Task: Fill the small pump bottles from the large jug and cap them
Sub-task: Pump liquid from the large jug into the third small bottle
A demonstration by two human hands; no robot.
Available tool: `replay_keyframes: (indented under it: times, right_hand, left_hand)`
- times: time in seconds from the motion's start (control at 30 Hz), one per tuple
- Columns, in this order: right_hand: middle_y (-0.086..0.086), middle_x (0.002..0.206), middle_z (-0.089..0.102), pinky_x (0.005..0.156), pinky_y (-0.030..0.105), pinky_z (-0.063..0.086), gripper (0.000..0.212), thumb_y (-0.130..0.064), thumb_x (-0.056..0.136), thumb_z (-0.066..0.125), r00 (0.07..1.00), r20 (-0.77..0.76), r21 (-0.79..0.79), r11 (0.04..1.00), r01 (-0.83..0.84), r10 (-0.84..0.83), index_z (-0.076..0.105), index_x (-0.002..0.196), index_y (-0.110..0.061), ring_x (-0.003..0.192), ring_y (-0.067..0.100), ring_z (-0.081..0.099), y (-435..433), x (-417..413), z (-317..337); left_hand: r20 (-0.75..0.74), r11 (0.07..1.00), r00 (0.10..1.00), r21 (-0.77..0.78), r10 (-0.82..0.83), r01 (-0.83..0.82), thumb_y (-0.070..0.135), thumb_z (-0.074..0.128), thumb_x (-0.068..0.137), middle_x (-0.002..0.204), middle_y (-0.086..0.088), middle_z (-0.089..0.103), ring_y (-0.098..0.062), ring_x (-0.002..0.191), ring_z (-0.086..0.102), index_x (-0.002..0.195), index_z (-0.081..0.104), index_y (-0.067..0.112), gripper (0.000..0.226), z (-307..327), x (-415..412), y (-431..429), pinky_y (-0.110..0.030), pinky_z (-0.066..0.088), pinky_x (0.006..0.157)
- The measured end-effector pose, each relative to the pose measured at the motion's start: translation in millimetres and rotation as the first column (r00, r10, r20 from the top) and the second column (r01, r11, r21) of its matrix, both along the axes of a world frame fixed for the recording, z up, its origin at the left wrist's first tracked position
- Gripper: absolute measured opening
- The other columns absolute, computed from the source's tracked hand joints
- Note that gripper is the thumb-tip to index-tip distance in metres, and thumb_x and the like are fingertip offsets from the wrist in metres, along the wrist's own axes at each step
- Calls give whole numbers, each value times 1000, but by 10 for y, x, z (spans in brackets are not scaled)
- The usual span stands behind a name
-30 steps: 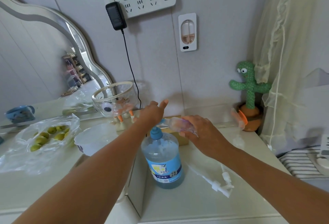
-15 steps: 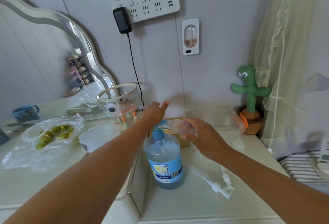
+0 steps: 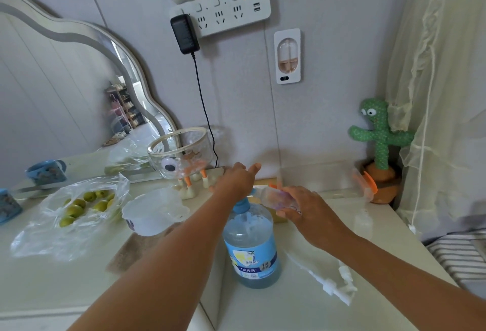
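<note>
Left hand (image 3: 236, 180) first: I have it pressing, fingers straight, on the pump head (image 3: 240, 205) of the large jug (image 3: 249, 246), which stands near the front of the pale tabletop (image 3: 289, 312), while my right hand (image 3: 305, 208) curls round a small bottle (image 3: 273, 195) tipped sideways at the jug's spout. I judge this bottle is mid-fill and capping is all ahead, since white pump tops (image 3: 339, 283) lie loose beside the jug. Round about: a mirror (image 3: 65, 93), a bag of green fruit (image 3: 79, 207), a toy cactus (image 3: 378, 136), a power strip (image 3: 223, 7).
</note>
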State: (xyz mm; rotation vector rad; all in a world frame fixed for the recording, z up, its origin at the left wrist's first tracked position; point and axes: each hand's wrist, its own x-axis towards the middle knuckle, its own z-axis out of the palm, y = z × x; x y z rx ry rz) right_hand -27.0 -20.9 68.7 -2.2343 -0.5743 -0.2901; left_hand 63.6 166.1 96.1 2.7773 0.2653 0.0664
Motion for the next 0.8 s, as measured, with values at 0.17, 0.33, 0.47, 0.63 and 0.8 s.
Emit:
replay_keyframes:
  times: [0.17, 0.33, 0.47, 0.63, 0.8]
  right_hand:
    - [-5, 119, 57, 79, 1, 33, 44, -24, 90, 61, 1000, 20, 21, 1000, -21, 21, 51, 132, -15, 98, 0, 47, -32, -77, 61]
    - [-4, 117, 59, 86, 17, 36, 42, -27, 87, 63, 998, 56, 23, 999, -31, 29, 54, 128, -20, 99, 4, 50, -37, -75, 133]
    - [-12, 111, 56, 95, 25, 40, 43, -35, 88, 62, 998, 67, 6, 1000, -22, 21, 53, 128, -23, 100, 4, 51, -45, -52, 127]
    - [-16, 107, 51, 91, 21, 35, 39, -38, 92, 56, 993, 114, -6, 1000, -18, 19, 54, 127, -22, 94, -1, 46, -23, 13, 55]
    - [-15, 108, 54, 97, 28, 40, 43, -39, 91, 57, 996, 91, -3, 1000, -15, 16, 54, 131, -22, 98, 1, 50, -34, -14, 22]
  left_hand:
    - [-32, 996, 999, -91, -10, 7, 50, 27, 101, 125, -21, 54, -37, 115, 52, 130, 49, 7, 56, 142, -85, -68, -48, 40, 101]
    - [-29, 991, 1000, -134, -9, 6, 62, 28, 94, 124, -21, 58, -38, 114, 55, 124, 53, -1, 73, 246, -87, -43, -46, 44, 98]
    - [-23, 994, 1000, -107, -7, 5, 64, 28, 93, 124, -19, 58, -37, 113, 55, 124, 53, 2, 74, 219, -82, -37, -47, 44, 97]
    - [16, 986, 998, -153, 64, -61, 45, 37, 97, 131, -17, 50, -36, 117, 51, 137, 43, 13, 51, 114, -43, -31, -49, 43, 100]
    - [43, 992, 999, -124, -28, 33, 28, 40, 99, 130, -19, 47, -37, 113, 52, 144, 33, 16, 47, 4, -24, -22, -45, 44, 98]
